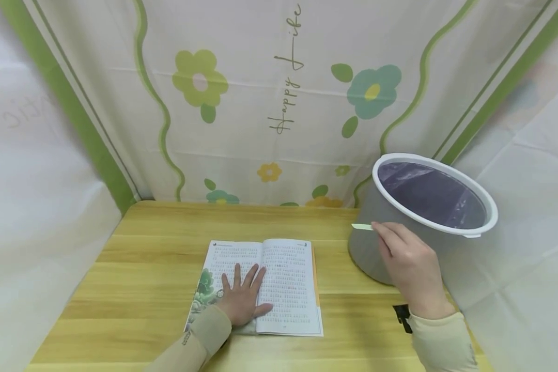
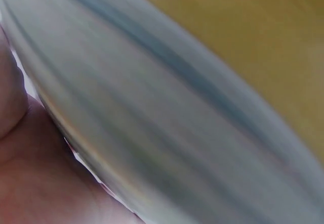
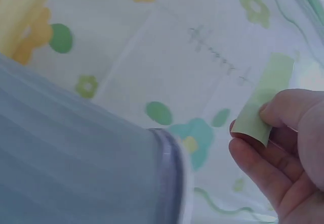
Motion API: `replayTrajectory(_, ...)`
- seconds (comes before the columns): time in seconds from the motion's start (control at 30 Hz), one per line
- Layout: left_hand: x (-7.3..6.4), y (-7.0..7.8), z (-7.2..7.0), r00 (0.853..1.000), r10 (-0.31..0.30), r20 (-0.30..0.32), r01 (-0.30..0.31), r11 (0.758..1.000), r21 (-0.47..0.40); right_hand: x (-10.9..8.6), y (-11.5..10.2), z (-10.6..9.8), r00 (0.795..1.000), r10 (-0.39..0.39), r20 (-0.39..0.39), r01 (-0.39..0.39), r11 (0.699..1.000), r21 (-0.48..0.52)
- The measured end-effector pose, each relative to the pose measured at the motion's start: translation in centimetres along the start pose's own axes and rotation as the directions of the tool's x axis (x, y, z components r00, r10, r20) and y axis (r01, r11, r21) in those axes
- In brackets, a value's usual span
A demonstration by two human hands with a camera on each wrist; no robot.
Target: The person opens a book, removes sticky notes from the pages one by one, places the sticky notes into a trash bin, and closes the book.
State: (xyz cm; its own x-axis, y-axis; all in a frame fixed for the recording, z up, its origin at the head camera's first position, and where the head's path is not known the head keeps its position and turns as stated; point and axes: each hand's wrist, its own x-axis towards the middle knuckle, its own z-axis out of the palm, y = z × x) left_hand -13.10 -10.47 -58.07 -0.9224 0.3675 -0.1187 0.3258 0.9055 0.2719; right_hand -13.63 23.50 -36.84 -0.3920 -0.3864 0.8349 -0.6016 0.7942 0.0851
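Observation:
An open book (image 1: 285,289) with printed pages and a green tree picture lies on the wooden table. My left hand (image 1: 242,298) rests on its left page near the fold, fingers spread. The left wrist view is filled by blurred page edges (image 2: 152,102), with part of the palm at lower left. Off to the right, my right hand (image 1: 409,258) is raised in front of a grey bin and pinches a pale green paper strip (image 3: 266,97) between thumb and fingers. In the head view the strip appears nearly edge-on, pointing left.
A grey bin (image 1: 369,243) with a white rim and a dark liner inside stands at the table's back right. Patterned curtains (image 1: 260,139) with flowers hang behind the table (image 1: 153,268) and along both sides.

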Motion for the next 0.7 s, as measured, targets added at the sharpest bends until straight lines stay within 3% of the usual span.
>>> replayTrajectory(0.1, -0.1, 0.0, -0.2, 1.000, 0.009, -0.013, -0.010, 1.000, -0.007, 0.9, -0.4, -0.6, 0.999, -0.023, -0.028, 0.023, 1.000, -0.012)
replayTrajectory(0.23, -0.3, 0.4, -0.9, 1.000, 0.010, 0.025, -0.010, 1.000, -0.007, 2.3, -0.9, -1.5, 0.997, -0.024, -0.072, 0.023, 1.000, -0.019)
replayTrajectory(0.5, -0.4, 0.9, -1.2, 0.999, 0.004, 0.045, -0.004, 1.000, 0.010, 4.9, 0.5, -3.8, 0.971, 0.044, -0.235, -0.060, 0.996, -0.062)
replayTrajectory(0.6, -0.4, 0.9, -1.4, 0.999, -0.008, 0.047, 0.007, 1.000, 0.027, 5.4, 2.1, -4.7, 0.970, 0.090, -0.228, -0.118, 0.987, -0.110)
replayTrajectory(0.7, -0.4, 0.8, -1.5, 0.999, -0.016, 0.042, 0.015, 0.999, 0.034, 5.7, 4.2, -5.2, 0.977, 0.131, -0.167, -0.158, 0.975, -0.159)
